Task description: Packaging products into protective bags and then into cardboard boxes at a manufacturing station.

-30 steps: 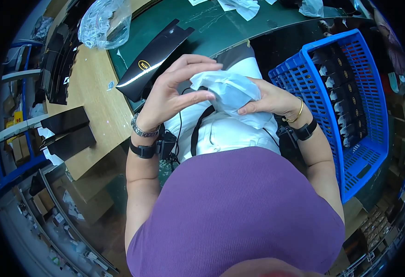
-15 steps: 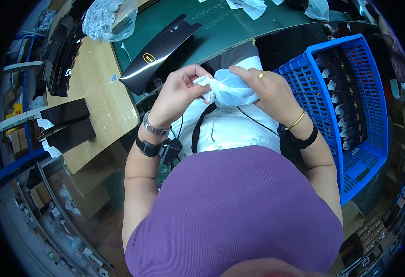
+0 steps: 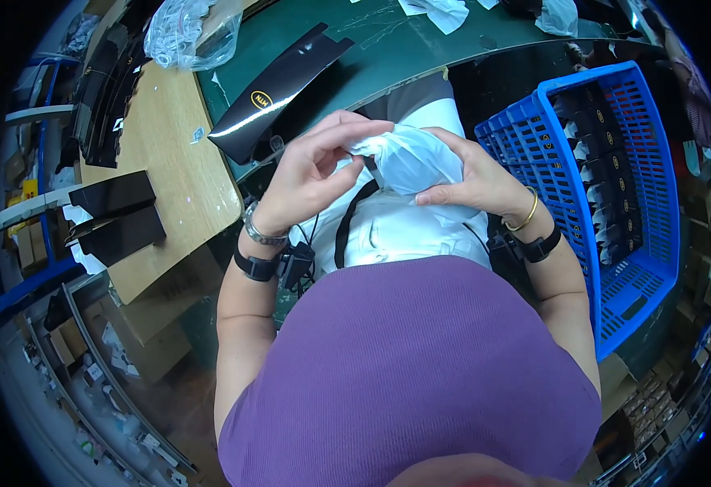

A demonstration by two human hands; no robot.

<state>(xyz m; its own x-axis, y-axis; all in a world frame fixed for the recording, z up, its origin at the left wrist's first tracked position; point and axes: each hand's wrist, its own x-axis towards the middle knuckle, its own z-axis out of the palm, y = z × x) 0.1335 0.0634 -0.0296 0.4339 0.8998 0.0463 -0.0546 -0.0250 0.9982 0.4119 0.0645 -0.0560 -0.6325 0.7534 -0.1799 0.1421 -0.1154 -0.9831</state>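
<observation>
Right hand (image 3: 481,177) has rolled round, thumb nearside, clasping the bundle (image 3: 420,162), seemingly to steady it; left hand (image 3: 311,170) touches its end, pinch unclear!

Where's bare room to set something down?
Wooden board: between the two black boxes and plastic bag, barring a small scrap. Green table: between the glossy black carton and white papers. Crowded: far part of blue basket, packed with dark packs; lap, under left hand, right hand and pale bundle.
</observation>
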